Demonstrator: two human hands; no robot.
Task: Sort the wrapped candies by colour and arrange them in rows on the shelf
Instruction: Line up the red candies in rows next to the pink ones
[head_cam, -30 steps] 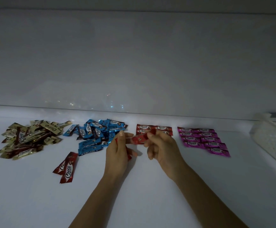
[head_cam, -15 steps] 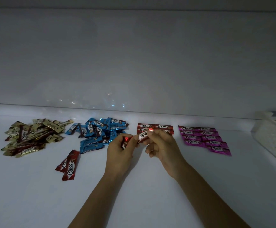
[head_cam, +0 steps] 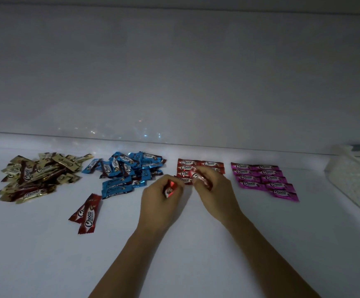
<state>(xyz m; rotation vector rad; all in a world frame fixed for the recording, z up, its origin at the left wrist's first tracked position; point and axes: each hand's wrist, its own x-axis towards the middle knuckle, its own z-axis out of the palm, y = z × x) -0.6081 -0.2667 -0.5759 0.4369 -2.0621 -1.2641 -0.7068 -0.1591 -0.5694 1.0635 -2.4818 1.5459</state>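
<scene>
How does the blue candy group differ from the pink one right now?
The blue candies lie in a loose, overlapping heap; the pink candies sit flat in neat rows, two across. Blue wrappers point every way; pink ones all run alike, labels up. Both read Choco.

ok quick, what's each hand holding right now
Left hand: closed round a red wrapped candy.
Right hand: pinching a second red wrapped candy over the red rows.

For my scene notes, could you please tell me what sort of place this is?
Likely an indoor shelf or cupboard recess, dimly lit: a flat white surface meets a glossy white back wall, with a white perforated basket at the right edge.
</scene>
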